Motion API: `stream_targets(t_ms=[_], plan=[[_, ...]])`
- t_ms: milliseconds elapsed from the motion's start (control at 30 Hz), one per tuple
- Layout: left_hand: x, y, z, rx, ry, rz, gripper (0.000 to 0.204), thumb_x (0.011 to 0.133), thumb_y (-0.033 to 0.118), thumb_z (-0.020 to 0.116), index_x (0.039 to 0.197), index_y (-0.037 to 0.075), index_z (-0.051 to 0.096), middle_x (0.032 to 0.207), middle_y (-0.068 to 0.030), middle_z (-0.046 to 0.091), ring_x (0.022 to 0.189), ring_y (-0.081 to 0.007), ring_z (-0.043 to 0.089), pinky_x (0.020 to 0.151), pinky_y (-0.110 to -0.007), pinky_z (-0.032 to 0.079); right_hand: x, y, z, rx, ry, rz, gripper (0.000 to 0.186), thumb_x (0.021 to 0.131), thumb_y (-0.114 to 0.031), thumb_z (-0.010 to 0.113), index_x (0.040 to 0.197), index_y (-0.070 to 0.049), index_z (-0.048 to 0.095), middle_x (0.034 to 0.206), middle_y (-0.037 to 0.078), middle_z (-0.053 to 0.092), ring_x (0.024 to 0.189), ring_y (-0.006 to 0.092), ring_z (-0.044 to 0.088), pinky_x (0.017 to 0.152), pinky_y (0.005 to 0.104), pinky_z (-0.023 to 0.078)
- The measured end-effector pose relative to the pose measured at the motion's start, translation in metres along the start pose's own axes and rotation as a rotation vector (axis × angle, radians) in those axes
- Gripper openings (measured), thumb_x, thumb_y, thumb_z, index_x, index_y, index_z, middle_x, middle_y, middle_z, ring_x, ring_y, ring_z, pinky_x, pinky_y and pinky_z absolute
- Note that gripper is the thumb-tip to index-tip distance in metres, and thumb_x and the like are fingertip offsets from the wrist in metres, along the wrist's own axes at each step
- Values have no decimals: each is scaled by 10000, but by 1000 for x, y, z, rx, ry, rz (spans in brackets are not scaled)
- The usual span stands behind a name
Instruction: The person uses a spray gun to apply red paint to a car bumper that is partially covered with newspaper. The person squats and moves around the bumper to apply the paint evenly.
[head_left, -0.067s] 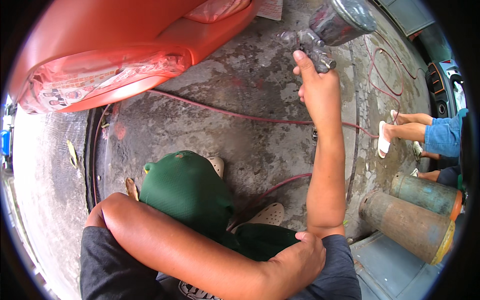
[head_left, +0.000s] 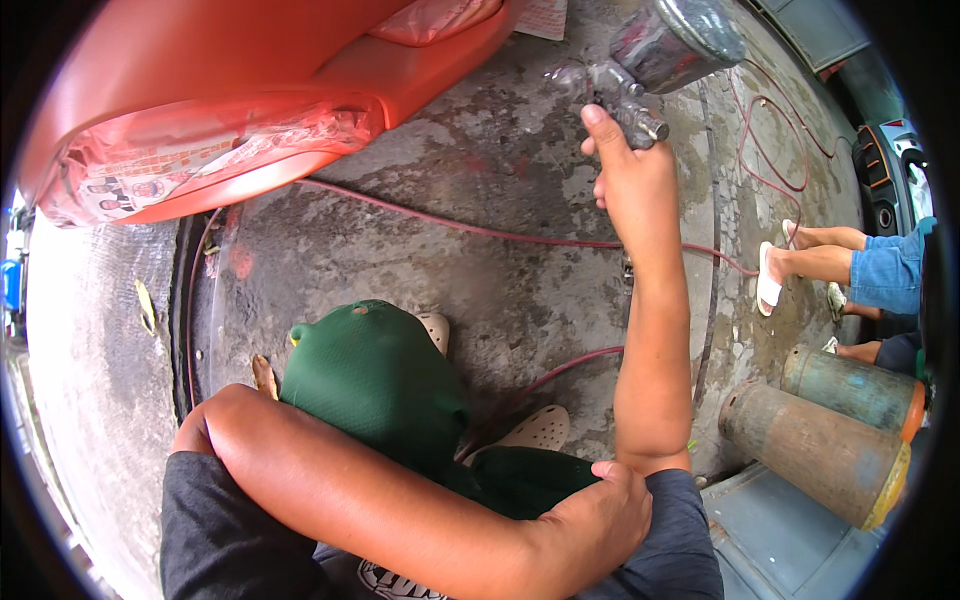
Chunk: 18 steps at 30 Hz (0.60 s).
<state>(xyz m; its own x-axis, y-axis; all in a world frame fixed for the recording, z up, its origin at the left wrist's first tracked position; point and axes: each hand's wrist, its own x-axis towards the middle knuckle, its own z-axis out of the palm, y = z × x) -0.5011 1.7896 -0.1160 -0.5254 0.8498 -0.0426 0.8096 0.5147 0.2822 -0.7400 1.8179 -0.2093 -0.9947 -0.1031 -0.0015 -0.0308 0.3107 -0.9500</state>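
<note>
A spray gun (head_left: 612, 85) with a paint-stained metal cup (head_left: 672, 48) on top is held up in my right hand (head_left: 632, 170). My fingers wrap its handle and the thumb lies along the back of it; the trigger is hard to make out. To its left stands a red car body part (head_left: 250, 60) with rounded edges. Plastic and printed paper masking (head_left: 210, 165) covers an opening in it. My left arm is folded across my body, and my left hand (head_left: 600, 515) is closed against my right arm by the elbow, its fingertips partly hidden.
A red hose (head_left: 450, 228) runs across the stained concrete floor (head_left: 480, 290). Two worn cylinders (head_left: 815, 450) lie at the right beside a grey metal panel (head_left: 785, 520). Beyond them are another person's legs (head_left: 815, 262) in white slippers. My knee in green cloth (head_left: 370, 375) is below.
My right hand and the spray gun have shifted slightly to the left. My left hand stays where it was.
</note>
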Motion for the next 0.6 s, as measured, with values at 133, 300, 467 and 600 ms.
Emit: stream_targets(t_ms=[133,300,467,600], plan=[[0,-3,1,24,-23,-10,332,982,244,520,1153,38,716,1025,-93,719,905,-258,676,822,-421,499,-29,-11,8,178,-231,38,389,1011,-428,698,1080,-46,705,826,-4,668,514,42,495,452,229,407],[1,-3,-1,30,-16,-15,334,982,244,523,1161,39,717,1034,-97,720,915,-260,677,833,-423,503,-51,-15,5,329,-420,4,418,996,-402,727,1165,-28,649,827,5,663,554,44,518,484,214,438],[1,-3,-1,44,-8,-18,337,981,244,526,1169,39,717,1043,-100,720,924,-261,678,845,-425,507,-56,10,12,297,-440,31,441,988,-418,734,1144,-18,635,847,12,672,566,54,528,498,227,448],[1,-3,-1,54,-2,-22,340,981,245,528,1175,40,717,1050,-103,720,932,-263,679,854,-427,511,-52,31,18,282,-341,14,426,989,-411,735,1121,-20,629,841,12,665,573,53,527,497,231,448]])
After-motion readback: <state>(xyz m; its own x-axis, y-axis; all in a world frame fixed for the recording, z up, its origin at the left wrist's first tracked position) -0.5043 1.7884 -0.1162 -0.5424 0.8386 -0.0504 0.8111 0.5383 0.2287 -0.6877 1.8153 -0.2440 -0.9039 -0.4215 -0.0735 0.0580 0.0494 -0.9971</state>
